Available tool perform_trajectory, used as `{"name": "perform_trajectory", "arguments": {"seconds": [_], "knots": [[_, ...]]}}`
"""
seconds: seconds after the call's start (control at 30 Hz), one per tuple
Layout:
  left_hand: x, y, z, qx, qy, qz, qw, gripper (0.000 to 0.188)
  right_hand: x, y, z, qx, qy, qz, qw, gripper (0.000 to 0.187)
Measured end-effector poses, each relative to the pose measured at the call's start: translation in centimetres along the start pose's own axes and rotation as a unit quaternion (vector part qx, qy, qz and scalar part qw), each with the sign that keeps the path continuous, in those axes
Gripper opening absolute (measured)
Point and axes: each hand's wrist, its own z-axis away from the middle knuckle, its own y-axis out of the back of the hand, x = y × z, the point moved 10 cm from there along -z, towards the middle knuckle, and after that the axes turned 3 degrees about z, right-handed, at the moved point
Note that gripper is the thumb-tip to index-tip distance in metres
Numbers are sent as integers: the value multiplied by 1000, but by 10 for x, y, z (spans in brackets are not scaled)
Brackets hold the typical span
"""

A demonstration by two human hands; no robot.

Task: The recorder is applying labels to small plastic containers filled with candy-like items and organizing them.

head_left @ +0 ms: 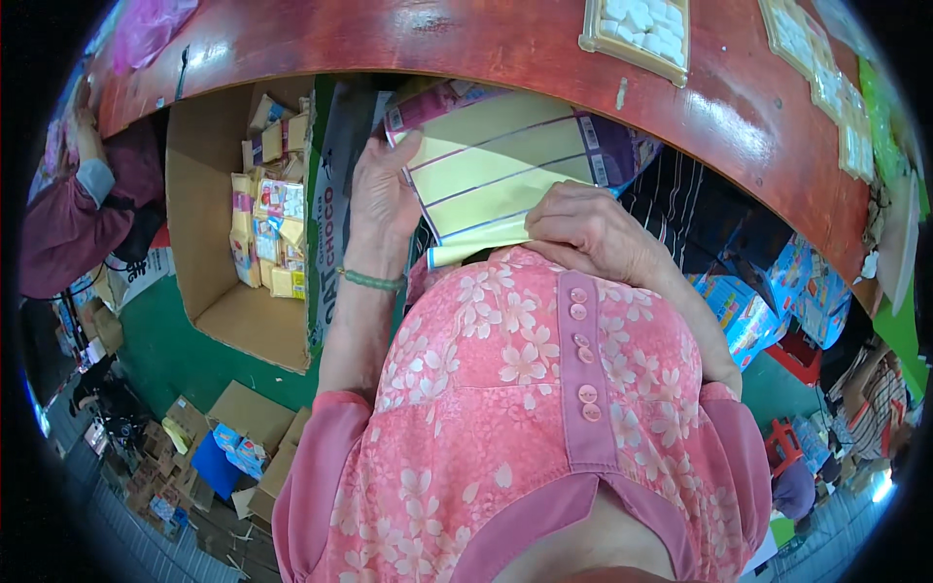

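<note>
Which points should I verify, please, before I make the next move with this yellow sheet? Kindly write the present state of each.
1. Left hand has the pale yellow sheet: ok, at its left edge.
2. Right hand has it too: ok, near the lower right.
3. Sheet lies flat: not ok, its lower edge curls.
4. Underside of the sheet is clean: cannot tell, it is hidden.
5. Cardboard box at the left is open: ok, small packs show inside.
6. Nearest tray on the red table is apart from both hands: ok.
</note>
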Motion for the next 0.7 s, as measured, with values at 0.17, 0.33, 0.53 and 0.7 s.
{"name": "perform_trajectory", "arguments": {"seconds": [0.17,0.33,0.53,0.7], "knots": [[-22,-9,-5,-25,114,45,992,23,16,-7,0,-29,-56,-74,995,12],[-12,-13,-1,-36,47,-29,998,24,18,-2,-1,-19,-69,-102,992,13],[-15,-20,6,-58,15,-97,994,18,14,28,-18,85,-84,-52,992,19],[-11,-31,19,-64,-28,-210,975,17,10,39,-52,92,-34,45,994,39]]}}
